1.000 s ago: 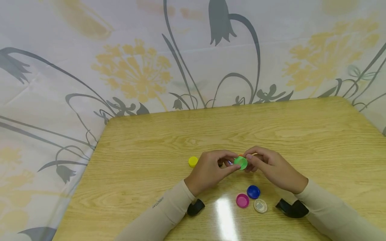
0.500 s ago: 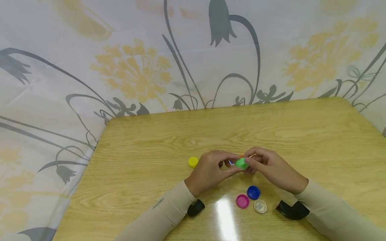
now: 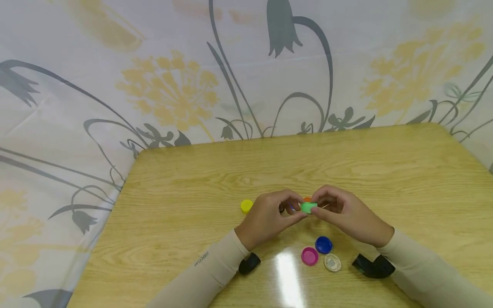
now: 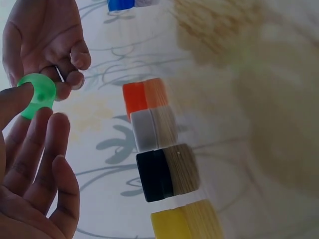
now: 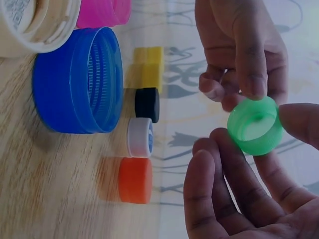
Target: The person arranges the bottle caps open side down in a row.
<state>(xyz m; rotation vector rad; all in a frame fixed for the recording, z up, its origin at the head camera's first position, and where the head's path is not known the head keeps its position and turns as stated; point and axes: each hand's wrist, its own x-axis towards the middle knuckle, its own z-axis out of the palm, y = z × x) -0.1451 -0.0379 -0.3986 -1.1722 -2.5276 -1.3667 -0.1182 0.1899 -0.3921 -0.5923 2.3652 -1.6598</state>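
A small green bottle cap (image 3: 309, 208) is held above the table between both hands. My left hand (image 3: 265, 219) pinches it from the left with thumb and fingertips. From the right, my right hand (image 3: 353, 216) pinches the same cap. In the right wrist view the hollow inside of the green cap (image 5: 255, 127) shows. Beyond the hands, an orange cap (image 4: 143, 95), a white cap (image 4: 153, 128), a black cap (image 4: 167, 172) and a yellow cap (image 4: 187, 222) stand in a row; the hands partly hide this row in the head view.
Nearer my body lie a blue cap (image 3: 323, 245), a magenta cap (image 3: 310, 256) and a beige cap (image 3: 332, 262), hollow sides up. The wooden table (image 3: 185, 184) reaches back to a flower-printed cloth (image 3: 246, 77). Black pieces (image 3: 373, 266) hang under both wrists.
The green cap has been turned between the fingers: its hollow faced the head camera a second ago, and now its side does. Both hands stay almost in place; the other caps have not moved.
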